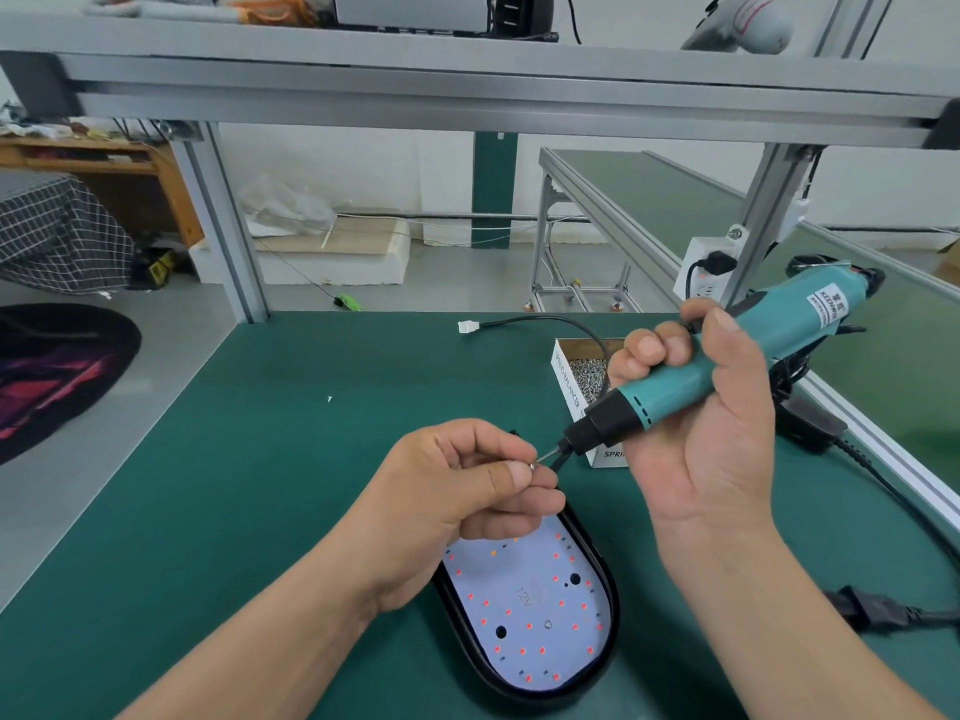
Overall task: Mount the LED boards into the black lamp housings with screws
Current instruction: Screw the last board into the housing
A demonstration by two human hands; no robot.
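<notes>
Part of the black lamp housing (614,615) is lost to you: your left hand (457,491) covers its far end. The screw (532,465) you pinch shows only as a small bright head between thumb and forefinger, with its shank hidden. The bit is thin and blurred where it meets that head, so whether it is seated cannot be told. Further right, the cardboard box (566,376) of screws is half covered by your right hand (696,433), and its printed side is cut short.

Smooth, matte green mat (260,459) covers the bench, and a loose screw (330,399) lies on it well left of the box. The housing is a glossy black oval tray, flat on the mat just beneath your hands. The LED board (524,605) sits inside it, white and oval. It is dotted with small red chips and has two dark round holes and one silvery screw head. The screwdriver (727,366) has a teal plastic barrel, a black nose and a white label.

Your left thumb and forefinger are closed on the screw, with the other fingers curled below. Your right hand wraps the barrel. The tool is tilted, nose down and left toward the screw.
</notes>
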